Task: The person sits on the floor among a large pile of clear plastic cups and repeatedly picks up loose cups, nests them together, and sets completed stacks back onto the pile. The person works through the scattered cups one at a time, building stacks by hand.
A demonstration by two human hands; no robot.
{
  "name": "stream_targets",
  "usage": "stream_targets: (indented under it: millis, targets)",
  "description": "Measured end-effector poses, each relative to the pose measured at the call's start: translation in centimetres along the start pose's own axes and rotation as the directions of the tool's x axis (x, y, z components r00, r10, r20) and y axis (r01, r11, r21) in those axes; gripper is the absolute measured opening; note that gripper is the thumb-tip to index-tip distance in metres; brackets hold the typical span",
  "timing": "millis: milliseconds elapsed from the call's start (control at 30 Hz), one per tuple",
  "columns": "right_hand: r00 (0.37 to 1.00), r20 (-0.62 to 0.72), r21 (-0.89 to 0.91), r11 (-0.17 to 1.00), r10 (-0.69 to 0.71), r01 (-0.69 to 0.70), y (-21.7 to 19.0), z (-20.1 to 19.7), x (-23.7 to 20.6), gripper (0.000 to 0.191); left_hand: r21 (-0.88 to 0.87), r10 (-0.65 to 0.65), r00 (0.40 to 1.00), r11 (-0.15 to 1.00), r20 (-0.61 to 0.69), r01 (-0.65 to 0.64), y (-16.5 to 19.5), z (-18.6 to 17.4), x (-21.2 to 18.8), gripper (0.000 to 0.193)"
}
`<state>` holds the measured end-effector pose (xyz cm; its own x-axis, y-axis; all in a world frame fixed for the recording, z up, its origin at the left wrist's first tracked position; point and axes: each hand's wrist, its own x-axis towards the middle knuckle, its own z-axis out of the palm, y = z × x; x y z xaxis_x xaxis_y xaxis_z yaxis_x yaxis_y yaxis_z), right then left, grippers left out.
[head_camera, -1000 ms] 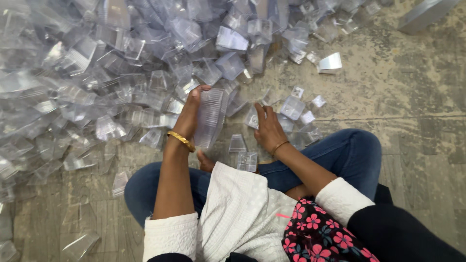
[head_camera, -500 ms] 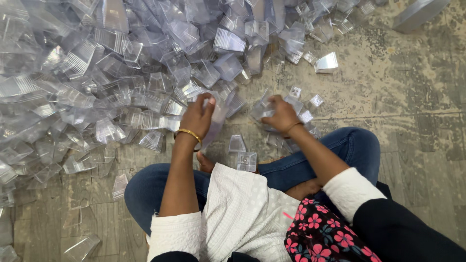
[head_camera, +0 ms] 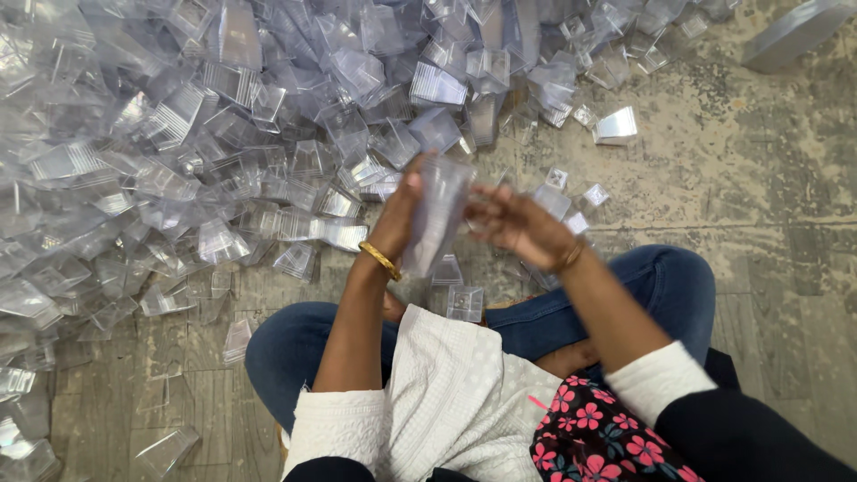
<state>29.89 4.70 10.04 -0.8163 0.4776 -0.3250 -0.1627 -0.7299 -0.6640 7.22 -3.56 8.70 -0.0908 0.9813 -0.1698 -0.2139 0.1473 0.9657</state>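
Note:
I sit cross-legged on the floor in front of a big heap of clear plastic containers (head_camera: 223, 134). My left hand (head_camera: 399, 212), with a gold bangle on the wrist, grips a tall nested stack of clear containers (head_camera: 437, 214), held upright and slightly tilted. My right hand (head_camera: 513, 223) is blurred just right of the stack, its fingers against the stack's upper side; whether it holds a container of its own I cannot tell. A single clear container (head_camera: 465, 303) rests on my lap below the hands.
Loose clear containers (head_camera: 616, 125) lie scattered on the worn stone floor (head_camera: 768, 178) to the right of the heap. A grey stacked bundle (head_camera: 790, 34) sits at the top right corner. More containers (head_camera: 165, 451) lie by my left knee.
My right hand left the loose containers on the floor and came up to the stack. My left hand lifted the stack higher.

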Motion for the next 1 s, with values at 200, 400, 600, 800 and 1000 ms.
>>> stream_targets:
  millis: [200,400,600,800,1000]
  targets:
    - [0.991,-0.043,-0.205,0.972,-0.130,0.119,6.6,2.4,0.4,0.073,-0.178,0.234,0.950,0.946,-0.208,-0.272,-0.1,0.5,0.7,0.076]
    - [0.806,-0.219,-0.812,0.561,-0.550,0.162,7.2,4.6,0.5,0.074,-0.415,0.152,0.962,0.879,-0.225,-0.236,-1.2,1.0,0.9,0.068]
    - [0.769,0.224,-0.963,-0.015,-0.599,0.269,4.2,7.2,-2.8,0.093,-0.703,0.102,0.988,0.694,-0.118,-0.155,-0.9,0.7,0.5,0.061]
    - [0.706,0.497,-0.866,-0.230,-0.505,0.445,0.4,6.9,-0.9,0.130,-0.790,0.094,0.986,0.611,0.137,0.052,0.0,1.3,-0.4,0.073]
    - [0.823,0.373,-0.924,-0.092,-0.428,0.370,0.5,6.2,-2.4,0.123,-0.515,-0.090,0.988,0.846,0.123,0.141,-0.8,2.3,-0.2,0.076]
